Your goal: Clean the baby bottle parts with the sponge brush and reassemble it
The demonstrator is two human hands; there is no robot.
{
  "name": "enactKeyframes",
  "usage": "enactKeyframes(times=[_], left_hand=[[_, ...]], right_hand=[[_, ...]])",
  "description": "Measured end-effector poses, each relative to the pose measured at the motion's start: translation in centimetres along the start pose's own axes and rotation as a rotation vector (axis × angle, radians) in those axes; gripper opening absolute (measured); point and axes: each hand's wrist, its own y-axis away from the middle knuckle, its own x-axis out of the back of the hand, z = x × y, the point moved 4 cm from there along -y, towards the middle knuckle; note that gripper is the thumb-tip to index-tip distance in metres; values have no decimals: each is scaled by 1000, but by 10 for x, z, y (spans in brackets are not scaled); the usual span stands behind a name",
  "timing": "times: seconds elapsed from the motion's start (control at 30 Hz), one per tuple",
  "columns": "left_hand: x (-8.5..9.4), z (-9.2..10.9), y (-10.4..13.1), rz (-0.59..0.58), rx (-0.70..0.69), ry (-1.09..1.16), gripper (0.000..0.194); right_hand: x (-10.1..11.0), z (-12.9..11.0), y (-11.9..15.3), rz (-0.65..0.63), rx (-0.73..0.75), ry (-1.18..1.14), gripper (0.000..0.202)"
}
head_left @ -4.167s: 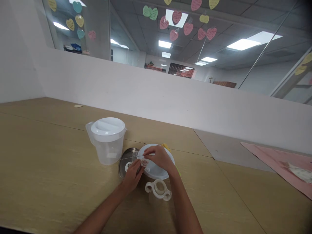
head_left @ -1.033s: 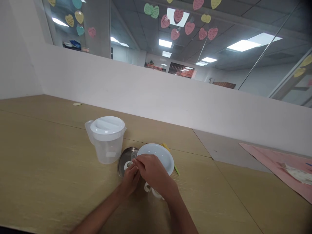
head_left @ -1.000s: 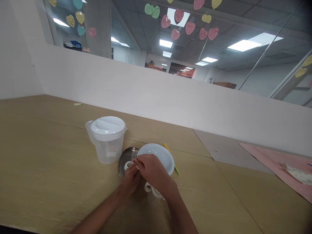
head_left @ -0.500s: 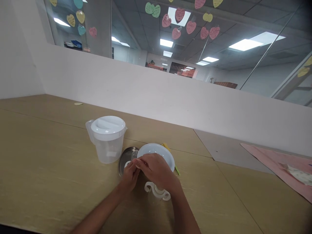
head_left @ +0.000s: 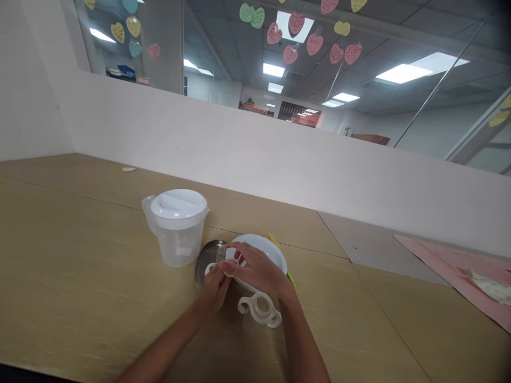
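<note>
My left hand (head_left: 215, 287) is closed, fingers pinched together over the edge of a steel dish (head_left: 200, 274); a small white bit shows at its fingertips, too hidden to name. Against those fingertips rests the thumb of my right hand (head_left: 257, 268), whose other fingers are raised and apart above a pale bowl (head_left: 275, 255). A white ring (head_left: 209, 268) and a clear dome-shaped cap (head_left: 221, 253) lie at the dish, partly behind my hands. Below my right hand stands a clear bottle with a white two-handled collar (head_left: 259, 309), its round mouth uncovered.
A translucent pitcher (head_left: 178, 239) with a white lid stands left of the dish. Something yellow and green (head_left: 291, 279) sticks out behind the bowl. A pink cloth (head_left: 439, 263) lies at the right, and a white wall (head_left: 239, 143) rises behind the table.
My right hand's fingers have lifted and spread from the left fingertips, its thumb staying there. More of the bottle's collar and mouth shows. My left hand has hardly moved.
</note>
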Motion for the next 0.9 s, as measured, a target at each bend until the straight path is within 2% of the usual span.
enactKeyframes(times=[0.2,0.33,0.5,0.73,0.8,0.9], left_hand=[[-1,-3,-1,-29,74,65,35],[0,-7,-1,4,85,81,35],[-1,-4,1,-4,64,54,29],[4,2,-4,39,29,13,29],[4,2,-4,35,28,19,29],[3,1,-2,31,43,39,29]], right_hand=[[-2,-2,1,-121,71,-60,60],[-5,-6,3,-92,176,-66,69],[-12,0,-7,63,135,-40,45],[-10,-7,-4,141,206,-1,20],[-9,-9,-1,157,196,68,10],[-11,-13,2,182,131,237,11]])
